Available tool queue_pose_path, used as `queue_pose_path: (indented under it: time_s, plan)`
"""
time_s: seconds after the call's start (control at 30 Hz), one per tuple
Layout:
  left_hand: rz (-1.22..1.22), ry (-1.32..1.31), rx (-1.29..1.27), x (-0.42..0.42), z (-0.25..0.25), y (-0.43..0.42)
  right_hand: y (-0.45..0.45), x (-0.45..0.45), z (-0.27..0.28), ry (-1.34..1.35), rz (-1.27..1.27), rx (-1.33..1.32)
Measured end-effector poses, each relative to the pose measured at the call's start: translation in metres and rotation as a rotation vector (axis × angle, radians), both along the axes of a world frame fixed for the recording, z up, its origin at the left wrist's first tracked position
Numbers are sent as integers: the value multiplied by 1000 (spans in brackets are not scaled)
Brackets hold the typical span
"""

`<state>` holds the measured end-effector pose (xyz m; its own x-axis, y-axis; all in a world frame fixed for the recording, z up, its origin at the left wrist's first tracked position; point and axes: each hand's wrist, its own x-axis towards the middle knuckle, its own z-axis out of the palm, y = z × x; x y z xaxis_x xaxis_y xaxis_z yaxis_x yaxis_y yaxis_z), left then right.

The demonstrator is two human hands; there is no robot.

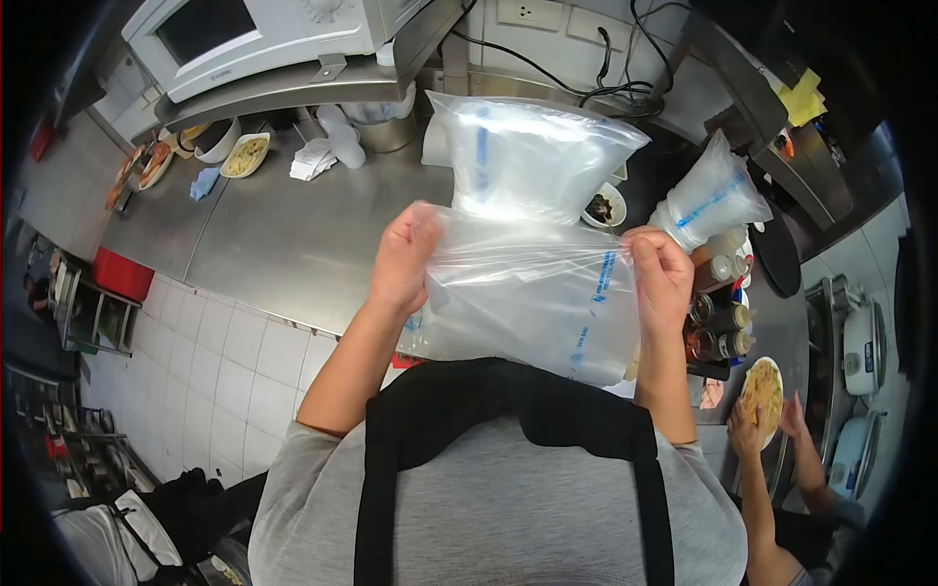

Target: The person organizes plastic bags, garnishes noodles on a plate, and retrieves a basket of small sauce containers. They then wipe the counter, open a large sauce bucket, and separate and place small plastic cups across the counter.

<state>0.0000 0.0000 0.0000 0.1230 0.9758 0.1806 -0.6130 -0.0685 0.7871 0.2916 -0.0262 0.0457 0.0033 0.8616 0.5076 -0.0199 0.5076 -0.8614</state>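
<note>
A clear plastic bag [532,293] with blue print is stretched between my two hands, its opening edge toward the counter's back. My left hand [405,256] is closed on the bag's left top corner. At the other corner, my right hand [660,278] pinches the plastic between thumb and fingers. Just behind stands a stack of clear plastic bags [532,156], partly covered by the one I hold. Right of my hands is another bundle of plastic bags [708,200]. A small bowl with dark contents [604,207] sits between the two bundles.
Bottles and jars [721,317] crowd the counter's right side. A microwave [254,39] rests on a shelf at the back left. Bowls of food [245,156] and a blue cloth [204,184] lie on the steel counter [283,234]. At right, a co-worker's hands hold a plate of food [762,396].
</note>
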Motion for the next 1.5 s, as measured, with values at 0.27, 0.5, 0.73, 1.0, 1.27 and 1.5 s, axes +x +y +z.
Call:
queue_pose_path:
  time_s: [0.27, 0.5, 0.73, 1.0, 1.27, 1.5]
  plan:
    - [-179, -30, -24, 9, -6, 10, -2, -14, 1, 418, 243, -169]
    - [-338, -175, -128, -5, -11, 24, 7, -3, -16, 803, 885, -492]
    - [-195, 665, 158, -17, 43, 71, 64, -4, 51, 466, 178, -241]
    - [355, 605, 30, 20, 6, 158, 175, 12, -76, 142, -131, -119]
    - [121, -116, 124, 15, 1, 110, 102, 10, -219, -15, -406, -436]
    - [69, -115, -174, 11, 20, 118, 100, -43, -2, -257, -321, 358]
